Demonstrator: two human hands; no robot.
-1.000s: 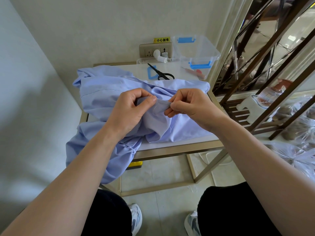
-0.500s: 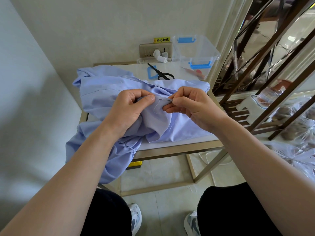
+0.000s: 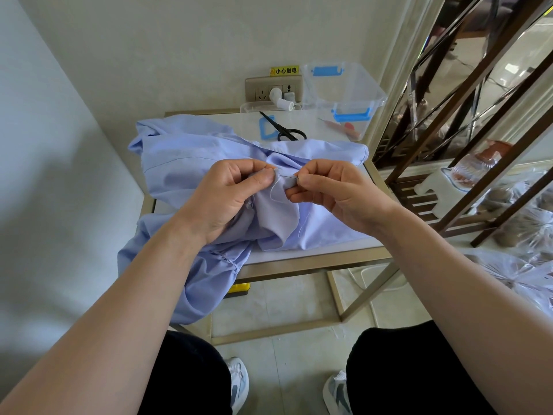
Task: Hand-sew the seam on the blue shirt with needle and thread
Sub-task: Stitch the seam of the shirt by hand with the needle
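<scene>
A crumpled light blue cotton shirt (image 3: 185, 163) is spread over a small white-topped table with a gold metal frame (image 3: 317, 259), and its near left part is draped over the table's edge towards the floor. A raised fold of the shirt is held up over the middle of the table between both hands. The fold is pinched by the left hand (image 3: 227, 199), the thumb being pressed flat on the cloth against the curled fingers. A thin silver sewing needle (image 3: 288, 175) is pinched between thumb and forefinger of the right hand (image 3: 338, 196); it is held roughly level, with its left end at the fold, just beside the left thumb. A fine pale thread (image 3: 273, 191) is seen looping down below the needle against the cloth. On the far side of the table, beyond the shirt, black-handled scissors (image 3: 284, 130) are laid, and a clear plastic box with blue clasps (image 3: 344, 94) is set at the far right corner
</scene>
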